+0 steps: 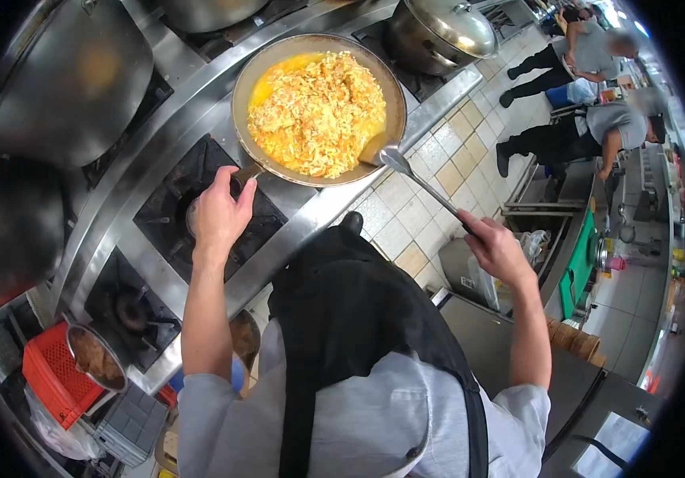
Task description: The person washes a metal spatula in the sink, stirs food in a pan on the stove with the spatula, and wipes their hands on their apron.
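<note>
A wide frying pan (400, 127) rests over the stove top, full of a yellow-orange mixture (317, 111) with pale shreds or grains and yellow liquid round its edge. My left hand (223, 211) is closed round the pan's short handle (248, 172), thumb on one side and fingers on the other. In my right hand (499, 251) is the dark grip of a long-handled metal spoon (430, 190). The spoon's head lies at the pan's near right rim; a brownish flat patch beside it is unclear.
Large pots (63, 80) stand at the left, and a lidded pot (446, 36) beyond the pan. A bare burner (191, 211) is under my left hand. A red crate (59, 374) and a small pan (97, 357) sit lower left. Two people (625, 127) work at the right counter.
</note>
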`<state>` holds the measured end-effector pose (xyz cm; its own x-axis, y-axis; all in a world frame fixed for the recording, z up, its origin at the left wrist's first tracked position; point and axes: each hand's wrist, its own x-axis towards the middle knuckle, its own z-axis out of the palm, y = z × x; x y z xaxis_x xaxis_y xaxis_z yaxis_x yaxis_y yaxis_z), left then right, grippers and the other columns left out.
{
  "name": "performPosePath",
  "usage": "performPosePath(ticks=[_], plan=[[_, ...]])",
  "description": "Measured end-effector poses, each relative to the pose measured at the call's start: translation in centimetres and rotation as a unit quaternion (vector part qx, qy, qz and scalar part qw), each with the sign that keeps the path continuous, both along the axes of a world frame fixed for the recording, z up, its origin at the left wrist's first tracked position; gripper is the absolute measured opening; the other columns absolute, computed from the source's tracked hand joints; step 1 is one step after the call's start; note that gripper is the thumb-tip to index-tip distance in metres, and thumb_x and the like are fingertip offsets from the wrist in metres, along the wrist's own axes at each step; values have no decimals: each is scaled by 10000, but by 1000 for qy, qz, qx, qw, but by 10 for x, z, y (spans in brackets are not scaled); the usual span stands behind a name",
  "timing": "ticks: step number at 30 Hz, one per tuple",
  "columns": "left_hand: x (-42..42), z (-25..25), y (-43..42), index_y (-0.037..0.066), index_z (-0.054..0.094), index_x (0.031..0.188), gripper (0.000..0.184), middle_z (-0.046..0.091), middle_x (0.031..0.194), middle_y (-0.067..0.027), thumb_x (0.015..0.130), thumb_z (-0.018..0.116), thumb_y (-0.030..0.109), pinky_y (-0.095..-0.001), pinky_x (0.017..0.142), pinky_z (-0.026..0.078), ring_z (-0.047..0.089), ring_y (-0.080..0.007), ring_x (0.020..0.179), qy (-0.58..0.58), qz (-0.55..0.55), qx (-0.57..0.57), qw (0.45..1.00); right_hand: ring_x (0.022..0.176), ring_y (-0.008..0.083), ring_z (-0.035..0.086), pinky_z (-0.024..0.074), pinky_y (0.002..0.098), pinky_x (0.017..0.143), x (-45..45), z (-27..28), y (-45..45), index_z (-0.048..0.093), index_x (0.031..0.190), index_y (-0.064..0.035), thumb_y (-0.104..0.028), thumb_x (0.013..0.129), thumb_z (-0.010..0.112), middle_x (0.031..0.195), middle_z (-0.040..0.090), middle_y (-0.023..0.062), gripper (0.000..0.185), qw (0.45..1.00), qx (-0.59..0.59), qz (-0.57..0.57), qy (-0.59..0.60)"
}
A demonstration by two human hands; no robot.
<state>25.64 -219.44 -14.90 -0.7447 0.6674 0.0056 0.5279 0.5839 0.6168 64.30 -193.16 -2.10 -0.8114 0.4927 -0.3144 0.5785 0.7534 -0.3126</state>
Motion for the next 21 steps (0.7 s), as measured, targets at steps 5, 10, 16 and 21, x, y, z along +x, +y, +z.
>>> performPosePath(ticks=[5, 10, 16, 21], plan=[[0, 3, 2, 56, 614, 1148, 355, 704, 832, -239, 920, 693, 317, -522, 687, 534, 680, -451, 806, -14, -36, 14, 999, 872, 391, 647, 528, 440, 819, -43, -113, -8, 496, 1474, -106, -87, 954, 601, 962, 668, 225, 531, 989, -56, -52, 126], [15, 12, 10, 53, 596, 1143, 345, 709, 843, -229, 933, 676, 315, -522, 689, 531, 683, -445, 796, 7, -31, -20, 999, 759, 244, 626, 526, 377, 741, -69, -184, -23, 447, 1505, -77, -130, 1006, 582, 860, 648, 85, 519, 945, -125, -83, 290], [14, 7, 13, 70, 579, 1166, 360, 713, 857, -225, 943, 657, 341, -528, 712, 528, 686, -446, 818, 30, 19, -71, 997, 661, 154, 609, 497, 317, 604, -52, -139, -21, 456, 1494, -63, -126, 1014, 596, 873, 631, 24, 504, 835, -423, -277, 217], [12, 12, 17, 75, 573, 1175, 363, 713, 885, -230, 944, 656, 343, -528, 738, 528, 682, -450, 856, 12, 25, -78, 997, 493, 56, 437, 365, 248, 444, -28, -137, -35, 462, 1478, -82, -150, 1004, 637, 736, 482, -38, 509, 765, -496, -341, 230]])
